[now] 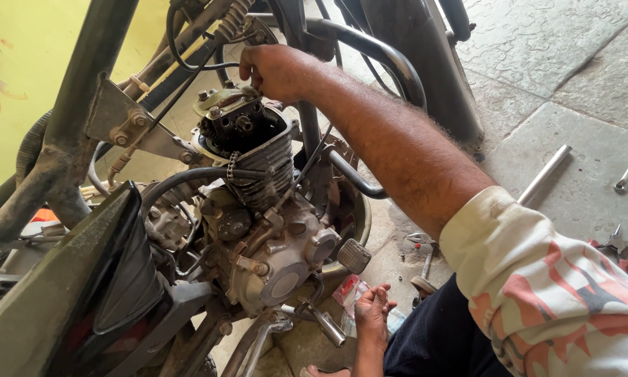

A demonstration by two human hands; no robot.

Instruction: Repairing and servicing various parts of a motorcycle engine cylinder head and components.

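One package shows: a small clear plastic packet (pixel 347 292) with red print, crumpled on the floor (pixel 579 188) just beside the engine's (pixel 272 244) lower cover. No labels, signs or screens visible.

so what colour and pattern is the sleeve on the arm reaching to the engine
Cream with orange-pink and grey patches, on the sleeve; the head view shows it best.

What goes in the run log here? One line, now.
right hand: on cylinder head, grip hidden | left hand: open, empty, low beside engine case | floor: pliers
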